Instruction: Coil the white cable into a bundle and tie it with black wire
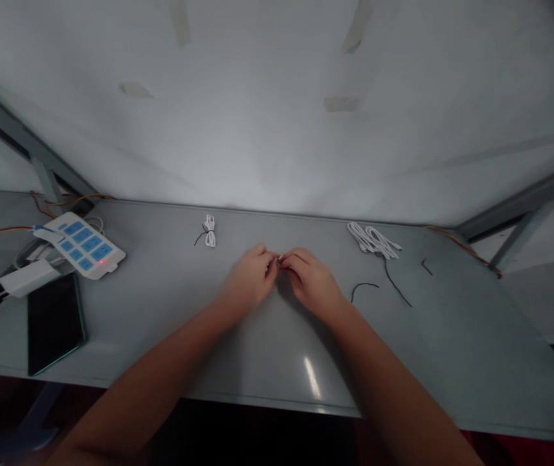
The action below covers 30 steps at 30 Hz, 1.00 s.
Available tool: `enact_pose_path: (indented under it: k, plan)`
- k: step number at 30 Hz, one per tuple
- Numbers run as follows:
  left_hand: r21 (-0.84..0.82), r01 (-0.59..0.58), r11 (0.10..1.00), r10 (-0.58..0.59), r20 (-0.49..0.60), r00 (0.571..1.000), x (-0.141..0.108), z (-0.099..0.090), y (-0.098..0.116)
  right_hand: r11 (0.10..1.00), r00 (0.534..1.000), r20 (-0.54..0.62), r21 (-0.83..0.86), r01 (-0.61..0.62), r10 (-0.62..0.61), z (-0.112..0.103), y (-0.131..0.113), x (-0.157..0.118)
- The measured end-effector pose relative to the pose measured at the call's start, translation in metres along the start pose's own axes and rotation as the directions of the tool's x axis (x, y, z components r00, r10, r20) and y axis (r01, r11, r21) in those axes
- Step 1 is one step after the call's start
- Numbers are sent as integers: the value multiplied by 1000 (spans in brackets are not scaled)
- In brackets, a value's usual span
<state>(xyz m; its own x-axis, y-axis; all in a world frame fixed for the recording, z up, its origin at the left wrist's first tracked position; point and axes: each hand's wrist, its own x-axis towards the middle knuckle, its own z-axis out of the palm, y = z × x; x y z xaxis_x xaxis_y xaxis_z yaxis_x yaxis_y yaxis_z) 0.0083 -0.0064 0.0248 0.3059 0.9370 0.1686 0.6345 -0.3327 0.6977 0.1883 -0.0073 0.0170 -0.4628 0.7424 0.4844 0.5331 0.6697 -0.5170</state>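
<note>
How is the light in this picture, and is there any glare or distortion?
Head view: dim, with the corners darkening; a white glare streak lies on the table near its front edge; the wide lens bends the table's edges; the left hand and right hand look slightly soft, and what they pinch is too small to tell.

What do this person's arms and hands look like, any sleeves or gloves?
Both forearms are bare as far as the picture shows, with no sleeves in view. The left hand and right hand wear no gloves, and no watch, ring or bracelet shows.
</note>
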Motion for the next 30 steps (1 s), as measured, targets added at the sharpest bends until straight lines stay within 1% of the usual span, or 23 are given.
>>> enact_pose_path:
  k: [4,8,10,12,13,15,17,18,19,20,21,22,23,24,25,27,30]
  plan:
    - [-46,-44,998,46,40,998,1,-4,-1,981,989,-1,124,-148,149,-1,1,1]
    - [-68,-99,993,105,75,992,1,-6,-3,931,958,29,230,-283,285,-3,-1,1]
    - [-51,-122,991,126,86,988,0,-6,-3,904,940,62,261,-339,335,-3,-2,2]
    - [-43,-135,990,138,81,987,-1,-4,-3,892,929,73,260,-369,363,-3,-4,2]
    - [-45,-133,990,136,69,988,-1,-3,-3,897,929,64,245,-369,364,-2,-5,2]
    - [-62,-109,992,111,26,993,-2,0,-2,928,944,18,176,-328,331,-1,-6,2]
    - [-122,-44,992,41,-26,999,-2,2,0,968,969,-38,69,-242,245,0,-7,2]
    - [-191,11,982,-20,-46,999,-1,3,0,982,981,-54,15,-188,189,0,-7,2]
    - [-296,79,952,-99,-52,994,0,4,1,990,989,-63,-30,-136,133,0,-7,2]
    - [-428,156,890,-191,-39,981,2,5,1,994,995,-63,-60,-86,82,0,-7,2]
    - [-564,235,792,-287,-4,958,3,6,0,996,998,-57,-77,-45,40,1,-7,2]
    - [-679,305,667,-373,50,926,5,7,-1,996,999,-50,-84,-13,9,1,-7,2]
    - [-761,362,538,-437,116,892,7,7,-2,996,999,-46,-84,11,-15,1,-7,1]
    - [-810,404,426,-477,179,861,9,7,-3,996,998,-44,-80,30,-34,1,-6,1]
    - [-834,434,342,-496,232,837,10,6,-4,996,998,-44,-74,46,-50,1,-6,1]
    - [-852,468,232,-502,307,808,11,3,-6,996,996,-57,-65,67,-71,0,-5,0]
    - [-862,492,118,-448,396,801,11,-3,-8,996,991,-101,-47,81,-85,-1,-5,-1]
